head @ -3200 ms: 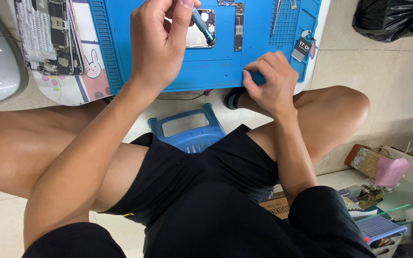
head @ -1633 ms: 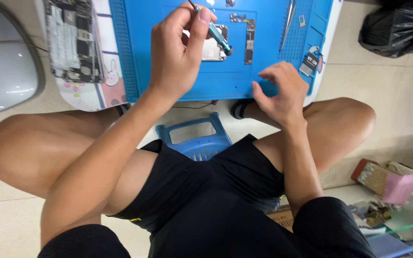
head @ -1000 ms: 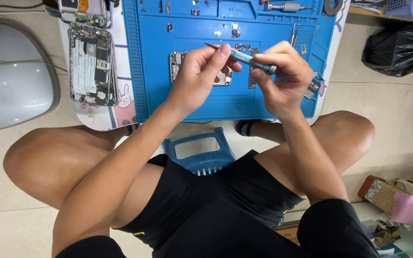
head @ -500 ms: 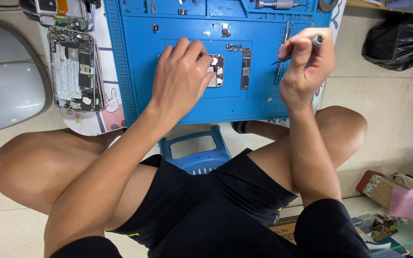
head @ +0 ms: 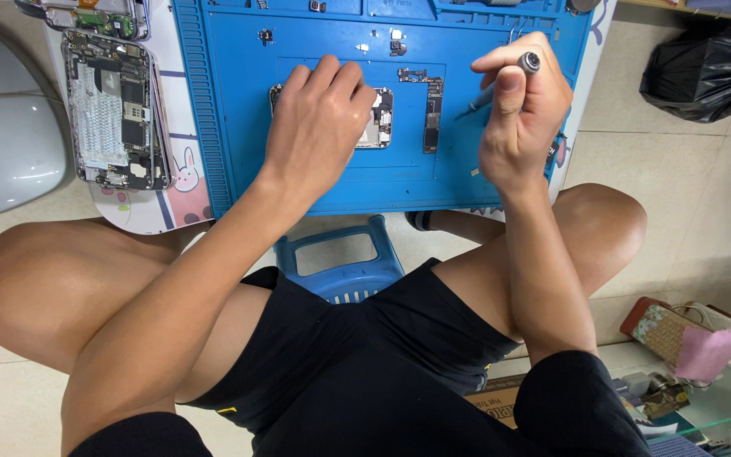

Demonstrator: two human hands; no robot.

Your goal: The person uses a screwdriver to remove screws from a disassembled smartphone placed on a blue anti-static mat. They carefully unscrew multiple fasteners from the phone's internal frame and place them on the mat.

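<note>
Blue matting (head: 239, 127) covers the low tabletop, where the left hand (head: 319, 127) has just dropped flat, fingers spread, onto the small phone board (head: 380, 118), while the right hand (head: 522, 110), raised beside it, stays closed around a screwdriver (head: 509, 76), freshly pulled clear.

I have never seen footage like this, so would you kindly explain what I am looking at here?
This single picture comes from a camera worn on a person's head, looking down at their own lap and hands. They sit on a small blue plastic stool before a blue rubber work mat. The left hand rests flat on a small opened phone part in the middle of the mat. The right hand holds a slim screwdriver with a grey metal cap, raised above the mat. Beside the hands lies a narrow dark circuit board. At the left, off the mat, lies an opened phone body.
</note>
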